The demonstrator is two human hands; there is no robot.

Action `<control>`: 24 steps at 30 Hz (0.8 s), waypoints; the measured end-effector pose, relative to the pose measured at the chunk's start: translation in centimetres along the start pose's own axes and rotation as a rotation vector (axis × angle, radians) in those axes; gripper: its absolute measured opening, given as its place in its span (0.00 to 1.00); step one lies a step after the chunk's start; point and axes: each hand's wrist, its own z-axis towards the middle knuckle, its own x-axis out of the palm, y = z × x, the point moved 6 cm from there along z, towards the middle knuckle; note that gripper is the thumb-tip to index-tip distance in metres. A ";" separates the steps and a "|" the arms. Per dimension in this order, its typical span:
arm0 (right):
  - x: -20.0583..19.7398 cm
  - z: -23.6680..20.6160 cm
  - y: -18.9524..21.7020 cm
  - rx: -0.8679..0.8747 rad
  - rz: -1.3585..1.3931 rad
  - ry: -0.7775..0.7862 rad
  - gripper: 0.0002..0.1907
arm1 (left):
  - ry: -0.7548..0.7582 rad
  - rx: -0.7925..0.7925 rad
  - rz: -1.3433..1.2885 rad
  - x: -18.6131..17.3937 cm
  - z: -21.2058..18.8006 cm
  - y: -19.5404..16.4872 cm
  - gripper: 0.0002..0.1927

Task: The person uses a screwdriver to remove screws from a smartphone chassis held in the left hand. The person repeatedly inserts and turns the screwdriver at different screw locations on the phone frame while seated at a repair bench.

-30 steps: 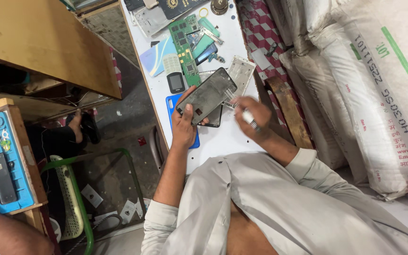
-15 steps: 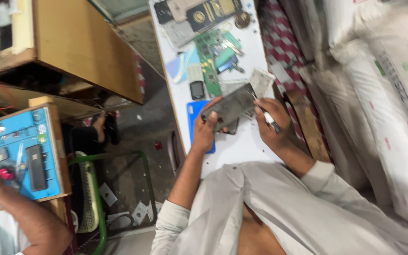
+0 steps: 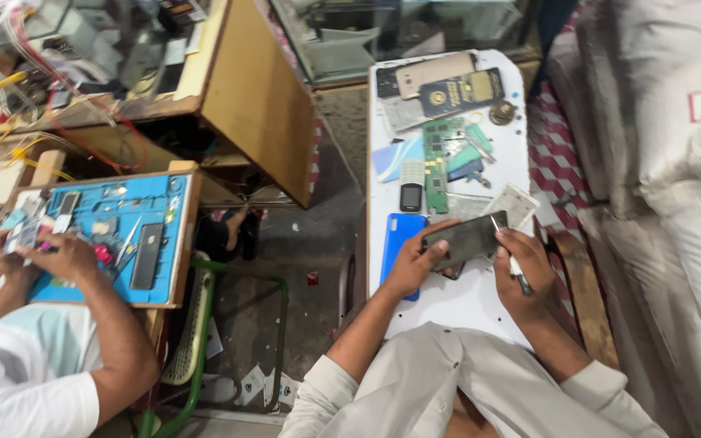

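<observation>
Two hands' grip: one phone [image 3: 466, 240].

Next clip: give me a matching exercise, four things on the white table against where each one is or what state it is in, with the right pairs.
Things:
1. dark phone
2. thin tool
3. blue phone cover
4. green circuit board

Places or states:
A. lying flat on the white table, partly under the left hand
B. held off the table by the left hand
C. farther up the table, among loose parts
D. gripped in the right hand, tip at the phone's edge

Pairs: 1-B, 2-D, 3-A, 4-C
</observation>
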 end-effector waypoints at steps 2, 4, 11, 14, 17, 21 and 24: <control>0.3 -0.2 1.0 -0.076 0.007 0.041 0.13 | 0.010 -0.019 -0.041 0.0 -0.4 0.0 0.24; 1.0 -0.6 1.8 -0.153 0.073 0.120 0.13 | 0.017 -0.039 -0.027 0.3 -0.6 0.1 0.23; 0.4 -1.7 0.6 0.077 -0.008 -0.027 0.11 | 0.034 -0.028 -0.033 0.1 -1.7 -0.3 0.24; 0.0 -1.8 0.6 0.115 0.030 -0.091 0.11 | 0.047 0.014 -0.062 -0.3 -2.2 -0.7 0.25; 0.1 -1.7 1.1 0.083 -0.014 -0.098 0.10 | 0.044 0.002 -0.023 -0.5 -2.6 -0.8 0.27; 0.5 -2.1 1.0 0.068 -0.040 -0.100 0.10 | 0.038 0.012 -0.011 -0.7 -2.8 -1.1 0.26; 1.0 -3.0 -0.1 0.162 0.049 -0.089 0.09 | 0.021 0.020 -0.012 -0.8 -2.7 -0.9 0.25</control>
